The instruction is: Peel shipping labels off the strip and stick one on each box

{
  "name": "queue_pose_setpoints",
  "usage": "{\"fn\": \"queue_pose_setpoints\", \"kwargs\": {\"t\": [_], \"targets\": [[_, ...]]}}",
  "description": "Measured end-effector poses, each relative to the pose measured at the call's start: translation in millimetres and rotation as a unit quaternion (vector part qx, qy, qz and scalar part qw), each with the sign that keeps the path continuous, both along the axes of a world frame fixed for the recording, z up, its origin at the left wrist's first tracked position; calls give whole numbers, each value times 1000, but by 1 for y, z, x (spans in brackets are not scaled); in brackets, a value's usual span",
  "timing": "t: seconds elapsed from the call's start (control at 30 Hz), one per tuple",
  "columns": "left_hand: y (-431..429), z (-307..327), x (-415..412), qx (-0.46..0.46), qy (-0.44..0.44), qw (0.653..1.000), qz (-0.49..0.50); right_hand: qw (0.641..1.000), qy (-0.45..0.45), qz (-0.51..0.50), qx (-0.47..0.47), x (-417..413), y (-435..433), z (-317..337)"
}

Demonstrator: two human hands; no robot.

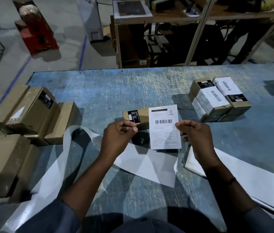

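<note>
The table is blue and scratched. A white strip trails from its near left corner toward the middle. Plain boxes crowd the left edge, and labelled boxes are stacked toward the far right. One box lies mid-table. The label hangs upright in front of it, its right edge pinched by the right hand. The left hand has curled fingers that seem clamped on the strip, though the dim view leaves this unsure.
</note>
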State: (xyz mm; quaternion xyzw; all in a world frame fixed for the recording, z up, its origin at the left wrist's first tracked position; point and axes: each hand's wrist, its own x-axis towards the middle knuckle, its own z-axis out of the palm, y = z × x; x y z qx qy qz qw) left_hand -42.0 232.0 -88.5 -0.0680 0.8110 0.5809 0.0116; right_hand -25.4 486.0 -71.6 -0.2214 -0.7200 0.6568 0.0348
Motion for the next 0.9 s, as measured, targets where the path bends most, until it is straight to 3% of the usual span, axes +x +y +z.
{"fn": "queue_pose_setpoints", "kwargs": {"t": [0.27,0.9], "targets": [[11,-20,-55,-143,46,986,68,999,-29,45,2,-72,-10,-11],[12,-40,-73,-69,-8,995,71,992,-35,66,98,-98,-20,-24]]}}
